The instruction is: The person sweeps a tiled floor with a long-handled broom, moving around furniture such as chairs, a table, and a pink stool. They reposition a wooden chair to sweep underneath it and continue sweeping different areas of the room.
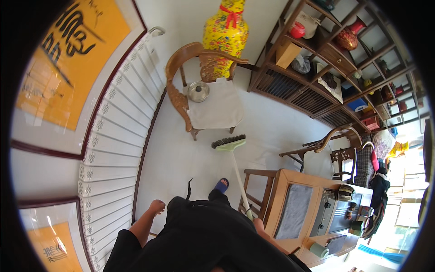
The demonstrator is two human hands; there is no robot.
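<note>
The left hand (157,207), at seven o'clock, hangs loosely curled and empty, while the right hand (257,223) at five o'clock grips the broom (230,145), its head on visibly clean floor (190,154) before the chair (199,90), at twelve o'clock.

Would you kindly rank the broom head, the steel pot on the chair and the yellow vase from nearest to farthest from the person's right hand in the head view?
From the right hand, which holds the broom handle:
1. Broom head, on the floor ahead.
2. Steel pot, on the wooden chair's seat, farther ahead.
3. Yellow vase, behind the chair, by the wall.
</note>
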